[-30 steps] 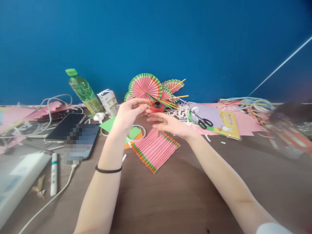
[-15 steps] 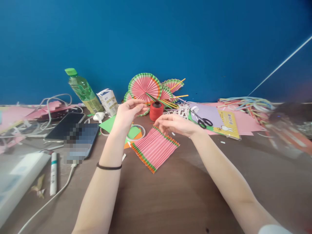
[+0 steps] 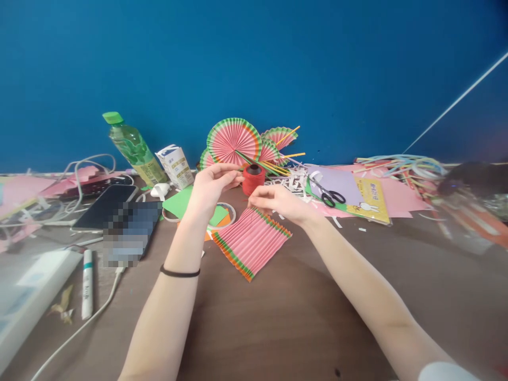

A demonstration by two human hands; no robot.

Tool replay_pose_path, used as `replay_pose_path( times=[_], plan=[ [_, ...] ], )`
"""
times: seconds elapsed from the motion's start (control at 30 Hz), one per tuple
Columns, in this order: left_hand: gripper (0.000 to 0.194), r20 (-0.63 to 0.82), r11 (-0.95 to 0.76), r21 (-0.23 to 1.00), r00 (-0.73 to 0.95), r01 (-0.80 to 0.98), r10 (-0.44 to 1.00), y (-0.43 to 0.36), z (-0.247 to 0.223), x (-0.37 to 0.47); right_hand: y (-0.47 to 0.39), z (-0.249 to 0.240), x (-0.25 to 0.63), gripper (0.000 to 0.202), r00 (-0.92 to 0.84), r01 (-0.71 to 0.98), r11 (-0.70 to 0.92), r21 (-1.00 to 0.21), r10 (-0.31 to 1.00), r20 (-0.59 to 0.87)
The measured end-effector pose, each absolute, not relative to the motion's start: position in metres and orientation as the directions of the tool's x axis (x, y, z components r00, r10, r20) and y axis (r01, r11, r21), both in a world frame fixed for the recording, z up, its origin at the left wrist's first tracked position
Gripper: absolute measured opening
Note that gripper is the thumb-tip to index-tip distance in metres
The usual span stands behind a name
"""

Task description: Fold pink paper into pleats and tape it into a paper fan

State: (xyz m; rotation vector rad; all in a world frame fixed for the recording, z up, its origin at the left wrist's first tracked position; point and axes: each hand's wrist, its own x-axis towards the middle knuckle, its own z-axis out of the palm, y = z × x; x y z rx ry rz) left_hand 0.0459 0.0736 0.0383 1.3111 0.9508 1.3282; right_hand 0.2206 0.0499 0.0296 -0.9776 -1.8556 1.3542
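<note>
Just in front of the red thread spool (image 3: 254,182), my left hand (image 3: 214,185) is closed in a pinch. Whatever its fingertips hold is too thin to make out. My right hand (image 3: 280,203) also pinches, lower and to the right, and a faint strand of thread seems to hang from its fingertips. Beneath the right hand lies a pleated pink paper (image 3: 252,246) with green and orange edges, flat on the table. Behind the spool lean round pleated paper fans (image 3: 234,142) coloured like watermelon.
Scissors (image 3: 332,197) and a yellow packet (image 3: 373,201) lie on coloured sheets at right. On the left are a green bottle (image 3: 135,151), a small carton (image 3: 175,166), phones (image 3: 137,230), a marker (image 3: 87,283) and cables. Green paper (image 3: 178,203) and a tape roll (image 3: 233,214) sit by my left wrist.
My left hand has shifted slightly right, towards the spool. The right hand has drawn its fingers into a tighter pinch and moved slightly left. The pleated paper stays in place.
</note>
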Motion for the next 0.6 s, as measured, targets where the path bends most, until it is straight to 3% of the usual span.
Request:
replay_pose_path(
  times=[0.07,0.13,0.2,0.3,0.4,0.6],
  plan=[
    [0.024,0.206,-0.206,0.979,0.06,0.004,0.977,0.075,0.035,0.039,0.053,0.033,0.231,0.029,-0.524,0.217,0.169,-0.961,0.851,0.032],
    [0.028,0.201,-0.2,0.947,0.021,0.251,0.979,0.076,0.033,0.032,0.056,0.037,0.244,0.028,-0.561,0.22,0.135,-0.966,0.828,-0.012],
    [0.027,0.159,-0.15,0.824,0.032,0.547,0.987,0.077,0.031,0.028,0.057,0.042,0.257,0.028,-0.601,0.267,0.13,-0.955,0.797,-0.06],
    [0.024,-0.062,-0.121,0.557,0.187,0.822,0.98,0.074,0.03,0.028,0.054,0.052,0.274,0.026,-0.618,0.309,0.163,-0.937,0.783,-0.068],
    [0.027,-0.263,-0.159,0.346,0.259,0.924,0.93,0.07,0.029,0.038,0.049,0.061,0.287,0.022,-0.694,0.374,0.186,-0.909,0.706,-0.141],
    [0.027,-0.325,-0.212,0.169,0.257,0.963,0.91,0.063,0.028,0.055,0.049,0.054,0.288,0.026,-0.808,0.514,0.072,-0.855,0.374,-0.455]
  ],
)
